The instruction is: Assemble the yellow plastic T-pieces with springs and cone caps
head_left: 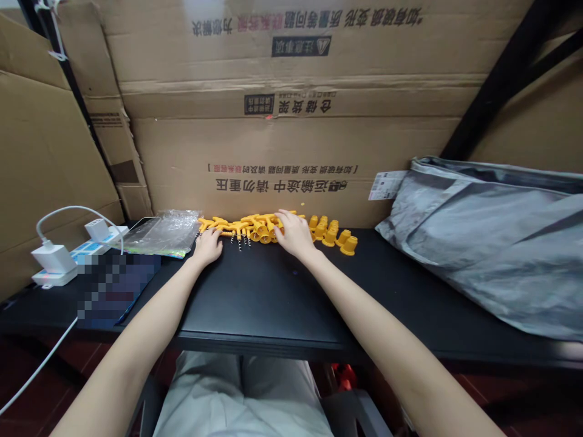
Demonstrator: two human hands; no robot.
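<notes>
Yellow T-handled corkscrews [238, 227] lie in a row at the back of the black table, their metal spirals pointing towards me. At the row's left end, my left hand [209, 245] rests against the handles. Its thumb is apart from the fingers, whose tips are partly hidden. My right hand [296, 233] reaches over the right end of the pile with fingers spread, touching the yellow pieces. Between my hands, yellow hollow cones [259, 228] lie with open ends facing me. Several yellow cone-shaped caps [330, 235] stand upright just right of my right hand.
Clear plastic bags [166, 233] lie left of the corkscrews. Further left are a power strip [93, 247] with a white charger [54, 260] and cable, and a blurred dark object [118, 288]. A cardboard wall [291, 139] closes the back. A grey bag [492, 243] covers the right side.
</notes>
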